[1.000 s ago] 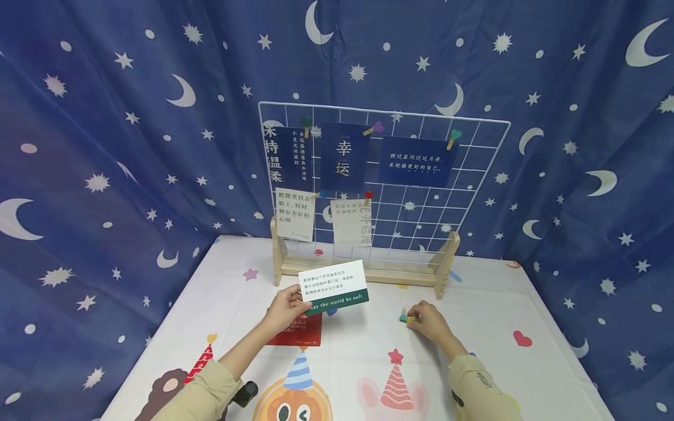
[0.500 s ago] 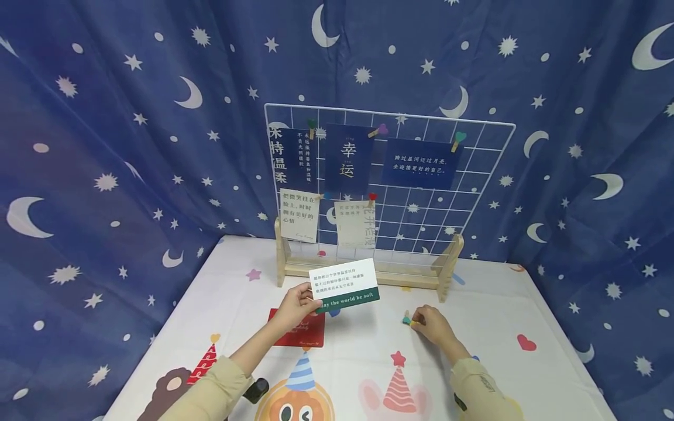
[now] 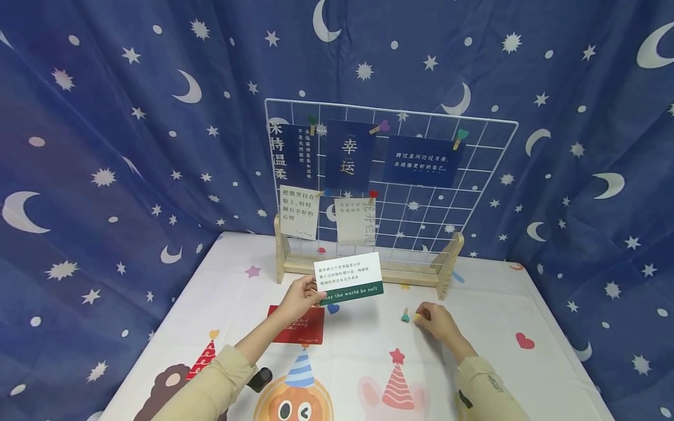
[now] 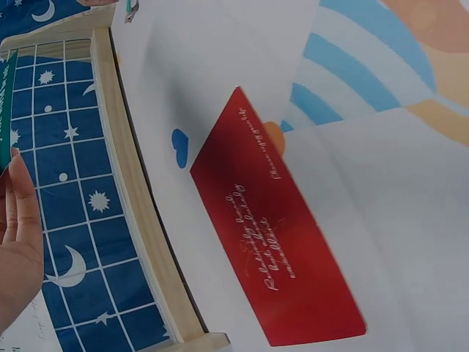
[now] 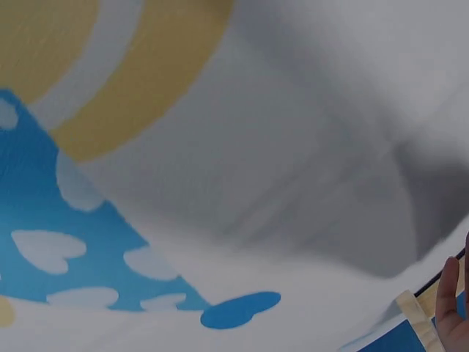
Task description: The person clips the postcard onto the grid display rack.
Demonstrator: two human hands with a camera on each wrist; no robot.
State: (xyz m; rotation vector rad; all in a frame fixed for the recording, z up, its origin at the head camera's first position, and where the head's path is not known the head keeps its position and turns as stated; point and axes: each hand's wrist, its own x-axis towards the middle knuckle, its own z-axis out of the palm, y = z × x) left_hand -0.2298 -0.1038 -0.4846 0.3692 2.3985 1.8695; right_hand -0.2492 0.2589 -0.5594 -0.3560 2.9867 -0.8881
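Note:
In the head view my left hand [image 3: 299, 300] pinches a white and green card [image 3: 350, 278] by its left end, above the table. A corner of the card's green band [image 4: 6, 110] shows at the edge of the left wrist view. My right hand [image 3: 439, 321] is low over the table, a small yellow clip [image 3: 418, 316] between its fingertips. Just left of it lies a clip with a teal heart [image 3: 405, 317]. A red card [image 3: 297, 325] lies flat below my left hand. In the right wrist view only part of the right hand [image 5: 453, 308] shows.
Behind the hands stands a white wire grid [image 3: 421, 219] on a wooden base [image 3: 408, 276]. Heart clips hold dark blue cards [image 3: 350, 155] in its top row and pale cards [image 3: 298, 213] below. A printed cloth [image 3: 526, 380] covers the table; a starry curtain [image 3: 558, 222] hangs behind.
My left hand has carried the white and green card rightward. My right hand has drawn slightly right, the yellow clip with it, leaving a gap from the teal clip.

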